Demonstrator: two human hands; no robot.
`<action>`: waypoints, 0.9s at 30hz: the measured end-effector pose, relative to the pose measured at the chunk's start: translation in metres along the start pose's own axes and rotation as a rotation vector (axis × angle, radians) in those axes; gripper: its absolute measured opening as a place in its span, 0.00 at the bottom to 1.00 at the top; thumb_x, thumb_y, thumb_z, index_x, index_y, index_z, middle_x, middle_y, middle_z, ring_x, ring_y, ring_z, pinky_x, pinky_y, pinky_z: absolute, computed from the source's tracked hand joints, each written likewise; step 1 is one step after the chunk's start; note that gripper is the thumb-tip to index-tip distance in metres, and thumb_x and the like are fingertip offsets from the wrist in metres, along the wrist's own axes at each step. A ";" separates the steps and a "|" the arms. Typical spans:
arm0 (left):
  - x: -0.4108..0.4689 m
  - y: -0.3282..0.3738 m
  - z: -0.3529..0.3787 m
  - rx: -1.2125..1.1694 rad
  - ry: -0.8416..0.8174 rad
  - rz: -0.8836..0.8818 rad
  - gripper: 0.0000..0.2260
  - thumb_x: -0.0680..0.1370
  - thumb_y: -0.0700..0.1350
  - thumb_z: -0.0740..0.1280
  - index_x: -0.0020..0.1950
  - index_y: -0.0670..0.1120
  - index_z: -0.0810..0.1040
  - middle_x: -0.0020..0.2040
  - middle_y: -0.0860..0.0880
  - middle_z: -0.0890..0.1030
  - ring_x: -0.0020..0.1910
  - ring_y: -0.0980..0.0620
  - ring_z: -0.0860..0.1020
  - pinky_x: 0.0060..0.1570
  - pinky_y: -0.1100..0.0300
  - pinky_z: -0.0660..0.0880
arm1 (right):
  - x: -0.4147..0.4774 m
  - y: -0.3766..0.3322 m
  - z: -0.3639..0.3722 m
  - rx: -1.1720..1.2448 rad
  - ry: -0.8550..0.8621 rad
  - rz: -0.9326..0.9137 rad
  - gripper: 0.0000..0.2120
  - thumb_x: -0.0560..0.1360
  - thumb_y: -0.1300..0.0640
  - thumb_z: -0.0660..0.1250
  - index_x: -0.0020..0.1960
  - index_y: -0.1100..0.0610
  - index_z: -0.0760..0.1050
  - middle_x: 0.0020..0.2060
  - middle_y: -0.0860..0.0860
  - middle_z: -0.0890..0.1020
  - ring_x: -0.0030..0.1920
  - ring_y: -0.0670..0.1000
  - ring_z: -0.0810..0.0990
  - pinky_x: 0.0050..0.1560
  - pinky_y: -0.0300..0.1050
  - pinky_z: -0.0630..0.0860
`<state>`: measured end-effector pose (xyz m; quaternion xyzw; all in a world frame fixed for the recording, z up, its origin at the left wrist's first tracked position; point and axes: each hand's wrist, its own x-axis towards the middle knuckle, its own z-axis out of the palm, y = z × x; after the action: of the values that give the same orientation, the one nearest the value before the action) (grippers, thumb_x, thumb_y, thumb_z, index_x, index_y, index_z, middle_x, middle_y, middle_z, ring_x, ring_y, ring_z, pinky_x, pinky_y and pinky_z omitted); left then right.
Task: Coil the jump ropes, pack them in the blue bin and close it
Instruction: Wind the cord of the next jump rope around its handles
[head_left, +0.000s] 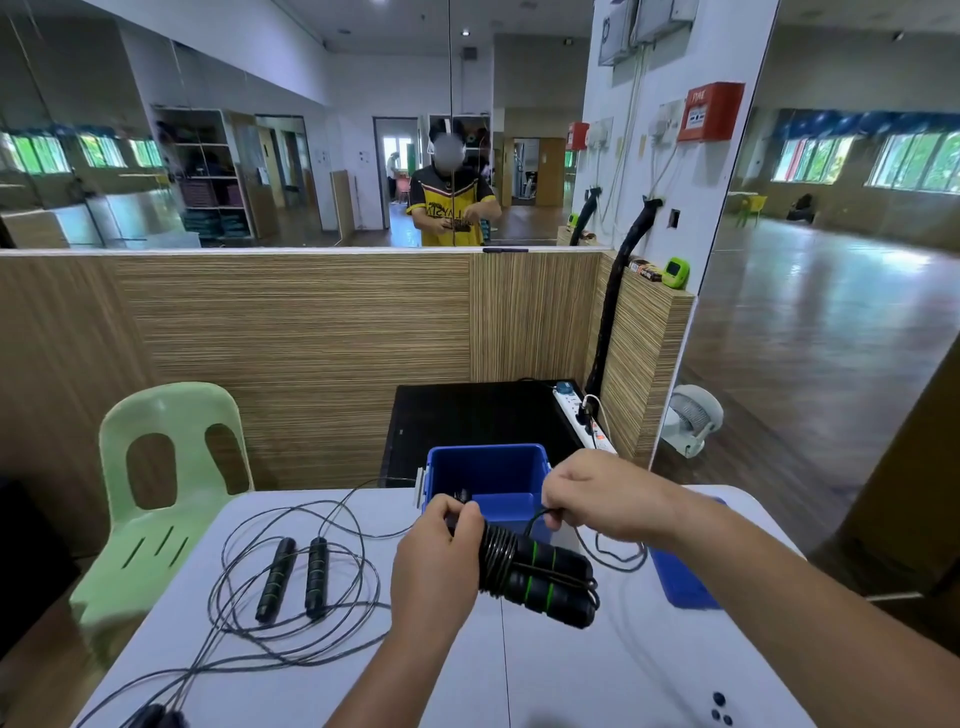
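Table (545, 675) carries the open blue bin (488, 475) at its far edge. Left hand (436, 564) clenches 2 green-striped handles (550, 584) wrapped in cord; right hand (597, 496) pinches the cord's loose end (618, 558).

One head-worn wide-angle view, looking forward and down from above the near edge of a white table (291, 670). Both forearms enter from 5 and 6 o'clock, close to the lens. The bin (485, 475) sits near centre, at the table's far edge. Toward 12 o'clock stand a wood partition (291, 322) and a mirror (260, 130) reflecting the wearer. Straight lines bow at the edges.
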<state>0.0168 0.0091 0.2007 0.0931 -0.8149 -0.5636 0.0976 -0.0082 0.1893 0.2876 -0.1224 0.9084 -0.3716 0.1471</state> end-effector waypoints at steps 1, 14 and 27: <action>0.000 0.000 0.000 0.016 0.009 0.016 0.10 0.81 0.52 0.62 0.43 0.52 0.75 0.35 0.51 0.82 0.37 0.49 0.81 0.37 0.51 0.79 | -0.002 -0.002 0.003 -0.047 0.024 -0.014 0.15 0.76 0.57 0.60 0.34 0.57 0.79 0.29 0.50 0.75 0.28 0.49 0.66 0.31 0.43 0.64; -0.004 0.003 -0.001 0.044 0.030 0.140 0.10 0.83 0.53 0.61 0.44 0.52 0.74 0.33 0.51 0.81 0.31 0.57 0.78 0.28 0.64 0.71 | -0.005 0.005 0.023 0.618 0.205 0.159 0.16 0.84 0.57 0.57 0.47 0.62 0.80 0.26 0.47 0.68 0.24 0.46 0.60 0.24 0.38 0.57; -0.002 0.002 0.000 -0.018 0.140 0.129 0.12 0.84 0.53 0.61 0.43 0.51 0.75 0.33 0.52 0.80 0.33 0.58 0.78 0.30 0.59 0.70 | -0.015 -0.006 0.030 0.984 0.165 0.218 0.12 0.85 0.58 0.58 0.48 0.62 0.76 0.25 0.48 0.69 0.23 0.44 0.59 0.20 0.35 0.55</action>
<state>0.0192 0.0100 0.2021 0.0784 -0.8052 -0.5558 0.1912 0.0174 0.1706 0.2738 0.0866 0.6418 -0.7465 0.1528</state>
